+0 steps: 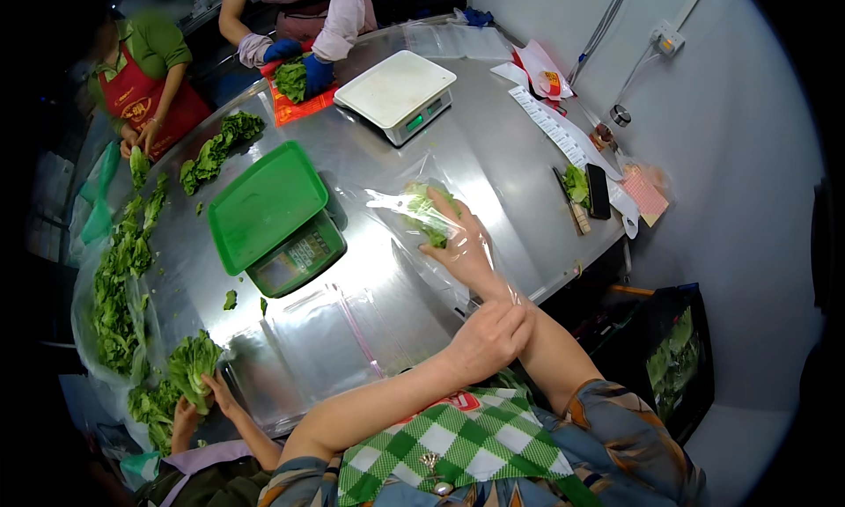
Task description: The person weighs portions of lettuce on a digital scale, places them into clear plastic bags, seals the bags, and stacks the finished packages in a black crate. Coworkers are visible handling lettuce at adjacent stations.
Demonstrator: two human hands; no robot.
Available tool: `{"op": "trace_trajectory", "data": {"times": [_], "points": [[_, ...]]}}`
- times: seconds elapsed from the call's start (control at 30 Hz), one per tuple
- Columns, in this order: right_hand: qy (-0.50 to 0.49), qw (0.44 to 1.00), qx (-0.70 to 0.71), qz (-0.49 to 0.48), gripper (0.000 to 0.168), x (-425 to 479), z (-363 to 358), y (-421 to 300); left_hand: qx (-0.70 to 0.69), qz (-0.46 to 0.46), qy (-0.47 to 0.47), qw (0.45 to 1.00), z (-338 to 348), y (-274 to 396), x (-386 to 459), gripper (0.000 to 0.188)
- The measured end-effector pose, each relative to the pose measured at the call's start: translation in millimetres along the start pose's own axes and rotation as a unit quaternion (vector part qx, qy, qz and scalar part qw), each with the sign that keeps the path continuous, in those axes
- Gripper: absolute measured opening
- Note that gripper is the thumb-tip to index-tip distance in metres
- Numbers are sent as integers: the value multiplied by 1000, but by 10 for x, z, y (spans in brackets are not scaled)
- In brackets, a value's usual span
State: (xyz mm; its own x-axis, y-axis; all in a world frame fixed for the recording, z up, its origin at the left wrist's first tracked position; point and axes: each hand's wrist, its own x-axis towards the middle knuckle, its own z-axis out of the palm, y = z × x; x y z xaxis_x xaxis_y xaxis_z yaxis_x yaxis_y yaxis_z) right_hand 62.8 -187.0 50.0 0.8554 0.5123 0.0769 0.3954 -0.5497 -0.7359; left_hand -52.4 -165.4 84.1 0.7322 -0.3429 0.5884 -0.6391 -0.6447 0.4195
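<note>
Inside a clear plastic bag (443, 269) my right hand (465, 246) holds a leafy green lettuce (426, 210) against the steel table (488, 177). My left hand (492, 338) pinches the bag's open edge over my right wrist, its fingers closed together. Left of the bag stands a scale with a green tray (267, 206). A second scale with a white plate (396, 88) is farther up the table. Flat clear plastic bags (356, 329) with a pink strip lie near the front edge.
Lettuce heads (122, 296) line the left side. Three co-workers handle lettuce around the table: one at lower left (224, 401), one in a red apron (145, 104), one in blue gloves (317, 74). A knife (573, 203), phone (597, 191) and label strip (548, 127) lie right; a black crate (680, 362) stands below.
</note>
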Motion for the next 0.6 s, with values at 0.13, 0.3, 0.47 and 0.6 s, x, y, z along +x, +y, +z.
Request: {"op": "trace_trajectory", "data": {"times": [0.13,0.3,0.47,0.6], "points": [[18,972,232,30,87,20,-129,277,4,-127,114,985,-140,-41,-142,67],[63,936,345,14,88,6,-70,397,-553,-615,188,529,-129,-687,-280,75],[-65,986,141,66,94,185,-263,457,-684,-619,49,382,140,-205,-441,43],[-392,912,-114,33,95,320,-302,499,-348,-466,-148,800,-341,1,-471,36]]}}
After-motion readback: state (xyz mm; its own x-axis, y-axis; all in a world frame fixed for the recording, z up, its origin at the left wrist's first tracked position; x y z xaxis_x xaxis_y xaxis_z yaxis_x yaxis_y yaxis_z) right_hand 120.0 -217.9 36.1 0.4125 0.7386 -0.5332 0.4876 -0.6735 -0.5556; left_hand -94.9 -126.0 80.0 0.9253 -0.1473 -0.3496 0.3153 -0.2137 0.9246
